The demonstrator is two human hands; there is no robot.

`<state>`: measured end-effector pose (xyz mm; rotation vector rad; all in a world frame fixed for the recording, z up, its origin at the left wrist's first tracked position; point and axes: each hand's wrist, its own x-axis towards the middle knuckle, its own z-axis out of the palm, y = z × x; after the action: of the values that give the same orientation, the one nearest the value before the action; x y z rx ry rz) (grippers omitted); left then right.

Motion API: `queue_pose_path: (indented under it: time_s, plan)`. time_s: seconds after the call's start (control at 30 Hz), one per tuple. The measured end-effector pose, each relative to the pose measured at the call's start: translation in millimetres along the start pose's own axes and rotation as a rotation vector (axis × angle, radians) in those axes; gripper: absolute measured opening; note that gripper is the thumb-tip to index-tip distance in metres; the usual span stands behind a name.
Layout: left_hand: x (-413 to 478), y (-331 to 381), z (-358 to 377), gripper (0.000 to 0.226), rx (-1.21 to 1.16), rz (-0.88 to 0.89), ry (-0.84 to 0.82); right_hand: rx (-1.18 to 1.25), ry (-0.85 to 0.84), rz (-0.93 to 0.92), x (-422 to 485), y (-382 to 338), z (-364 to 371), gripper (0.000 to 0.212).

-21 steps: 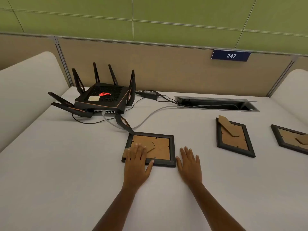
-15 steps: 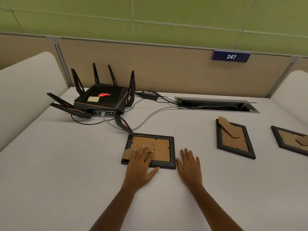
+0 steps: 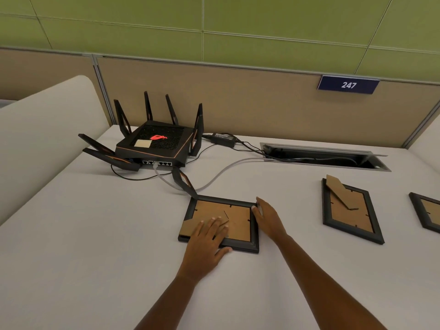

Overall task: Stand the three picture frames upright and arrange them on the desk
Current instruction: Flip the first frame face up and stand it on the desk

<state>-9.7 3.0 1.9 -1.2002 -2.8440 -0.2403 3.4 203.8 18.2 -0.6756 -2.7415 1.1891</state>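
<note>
Three black picture frames lie face down on the white desk, brown cardboard backs up. The nearest frame (image 3: 238, 213) is in the middle. My left hand (image 3: 207, 241) rests flat on its cardboard back and fold-out stand, fingers spread. My right hand (image 3: 269, 219) touches its right edge, fingers curled at the far right corner. A second frame (image 3: 352, 213) lies to the right with its stand flap sticking past the top corner. The third frame (image 3: 426, 210) is cut off by the right image edge.
A black router (image 3: 157, 144) with several antennas sits at the back left; one antenna (image 3: 183, 181) reaches the near frame's far left corner. Its cables (image 3: 223, 172) run to an open cable slot (image 3: 326, 157) at the back. Cream dividers flank the desk; a partition with a "247" plate (image 3: 348, 85) stands behind.
My right hand has moved from the bare desk beside the frame onto the frame's right edge and far corner. My left hand has slid a little further onto the cardboard back.
</note>
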Motion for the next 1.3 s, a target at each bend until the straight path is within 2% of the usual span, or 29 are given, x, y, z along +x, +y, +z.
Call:
queue_pose_path:
  time_s: [0.13, 0.2, 0.3, 0.47, 0.6, 0.73, 0.83, 0.93, 1.03, 1.3]
  plan:
    - [4.1, -0.2, 0.9, 0.072, 0.005, 0.007, 0.011, -0.144, -0.019, -0.049, 16.9, -0.3, -5.5, 0.036]
    - [5.4, -0.6, 1.5, 0.064, 0.013, 0.026, 0.021, -0.122, -0.022, -0.071, 23.5, -2.2, -6.4, 0.026]
    - [5.7, -1.0, 3.2, 0.064, 0.02, 0.041, 0.028, -0.068, -0.024, -0.044, 26.1, -8.2, -8.5, 0.023]
    - [5.7, -1.7, 4.3, 0.057, 0.017, 0.067, 0.035, -0.169, -0.085, -0.005, 30.5, -6.4, -16.3, 0.037]
    - [6.2, -2.6, 3.7, 0.071, -0.012, 0.065, 0.043, -0.194, -0.12, 0.034, 29.9, -1.7, -25.4, 0.043]
    - [5.5, -2.4, 4.0, 0.074, -0.025, 0.036, 0.089, -0.195, -0.157, 0.073, 30.4, 2.2, -35.3, 0.047]
    - [4.9, -1.2, 3.5, 0.072, -0.045, 0.008, 0.131, -0.078, -0.187, 0.118, 28.1, -0.7, -44.4, 0.047]
    - [3.0, 2.1, 0.6, 0.071, -0.082, -0.014, 0.155, 0.152, -0.212, 0.14, 22.9, -4.9, -50.1, 0.031]
    - [-0.5, 4.7, -6.6, 0.069, -0.097, -0.027, 0.198, 0.384, -0.255, 0.175, 14.0, -12.7, -53.8, 0.035]
    - [-11.1, 15.0, -5.8, 0.066, -0.174, -0.082, 0.245, 0.523, -0.21, 0.167, -6.4, -25.9, -71.5, 0.024]
